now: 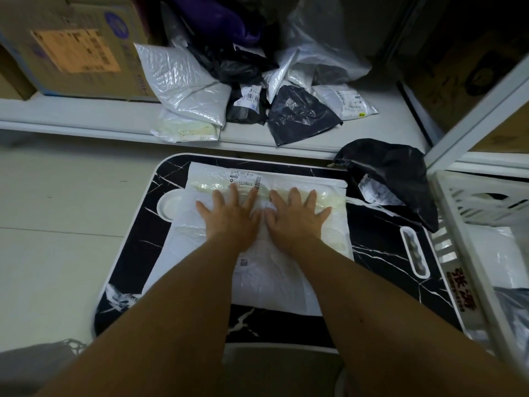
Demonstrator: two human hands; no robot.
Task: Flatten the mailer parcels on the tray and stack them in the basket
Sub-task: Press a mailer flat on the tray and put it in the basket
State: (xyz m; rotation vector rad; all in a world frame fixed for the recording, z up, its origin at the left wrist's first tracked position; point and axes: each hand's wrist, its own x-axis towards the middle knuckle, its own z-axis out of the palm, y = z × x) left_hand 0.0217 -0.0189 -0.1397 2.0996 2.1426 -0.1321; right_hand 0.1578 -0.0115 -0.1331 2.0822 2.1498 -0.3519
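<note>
Flattening step in hand. I see the left hand [229, 216] and right hand [296, 214] side by side, thumbs nearly touching, fingers spread straight, palms pressing the white mailer [266, 279], which lies flat across the tray [386, 262]. Its label [246, 179] sits just beyond the fingertips. A black mailer [398, 173] rests past the right hand at the tray's corner. Basket [469, 250] further right, some parcels inside. My judgement: next, smooth outward, then grip an edge and lift it rightward into the basket
</note>
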